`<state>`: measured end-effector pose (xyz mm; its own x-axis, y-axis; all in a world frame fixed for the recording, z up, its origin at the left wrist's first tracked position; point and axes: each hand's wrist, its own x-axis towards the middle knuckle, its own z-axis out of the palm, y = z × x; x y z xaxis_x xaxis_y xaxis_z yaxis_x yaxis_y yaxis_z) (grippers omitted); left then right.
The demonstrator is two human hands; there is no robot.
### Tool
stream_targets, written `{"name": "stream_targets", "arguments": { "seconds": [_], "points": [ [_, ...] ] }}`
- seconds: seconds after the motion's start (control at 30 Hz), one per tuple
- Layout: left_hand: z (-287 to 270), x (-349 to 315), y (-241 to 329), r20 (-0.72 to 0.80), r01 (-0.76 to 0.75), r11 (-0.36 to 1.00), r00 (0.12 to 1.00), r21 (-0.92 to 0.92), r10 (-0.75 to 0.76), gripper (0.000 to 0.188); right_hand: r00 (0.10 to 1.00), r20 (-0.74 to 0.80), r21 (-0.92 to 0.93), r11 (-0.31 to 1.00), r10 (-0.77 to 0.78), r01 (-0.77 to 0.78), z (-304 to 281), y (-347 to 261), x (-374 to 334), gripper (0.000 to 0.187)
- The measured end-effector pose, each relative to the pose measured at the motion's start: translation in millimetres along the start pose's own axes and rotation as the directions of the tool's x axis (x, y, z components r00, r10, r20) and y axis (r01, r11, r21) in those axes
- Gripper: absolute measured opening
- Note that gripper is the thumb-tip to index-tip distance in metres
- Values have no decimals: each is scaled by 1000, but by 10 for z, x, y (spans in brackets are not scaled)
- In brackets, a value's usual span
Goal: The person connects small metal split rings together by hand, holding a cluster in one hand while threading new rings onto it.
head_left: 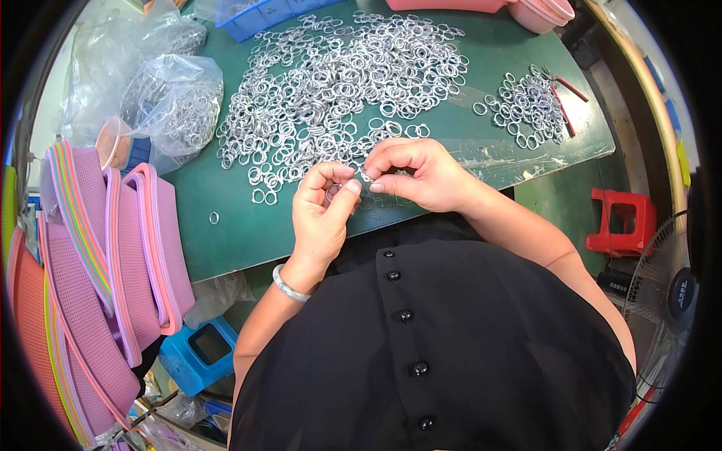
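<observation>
Close together at the near edge of the green table (226, 248), my two hands meet fingertip to fingertip. My left hand (322, 214) is closed in a pinch, with a silver metal ring (331, 192) partly showing among its fingers. Opposite it, my right hand (421, 174) pinches a small silver piece (365, 177); the fingers hide most of it, and I cannot tell whether it is joined to the ring. Just beyond my hands spreads a large heap of silver metal rings (338, 83). One loose ring (214, 218) lies alone at the left.
A smaller ring pile (526, 109) lies at right beside red-handled pliers (562, 101). Clear bags of rings (180, 105) and stacked purple baskets (162, 240) stand left. Behind are a blue basket (263, 19) and pink tubs (541, 13). A red stool (623, 223) and fan (669, 286) stand right.
</observation>
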<state>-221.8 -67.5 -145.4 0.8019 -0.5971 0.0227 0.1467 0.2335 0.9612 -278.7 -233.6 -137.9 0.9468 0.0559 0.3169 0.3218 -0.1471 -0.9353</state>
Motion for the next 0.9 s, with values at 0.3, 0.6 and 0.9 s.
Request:
{"name": "stream_targets", "arguments": {
  "seconds": [0.3, 0.6, 0.9],
  "points": [
    [4, -5, 5, -16, 128, 991, 992, 47, -128, 5, 984, -50, -337, 930, -174, 147, 43, -38, 33, 12],
    [-30, 42, -43, 5, 208, 970, 978, -129, -209, 12, 983, -161, -190, 980, -87, 56, 88, -14, -12, 19],
    [-65, 37, -60, 31, 245, 948, 969, -202, -244, 14, 974, -206, -328, 945, -95, 23, -1, 75, -36, 15]
  ]
}}
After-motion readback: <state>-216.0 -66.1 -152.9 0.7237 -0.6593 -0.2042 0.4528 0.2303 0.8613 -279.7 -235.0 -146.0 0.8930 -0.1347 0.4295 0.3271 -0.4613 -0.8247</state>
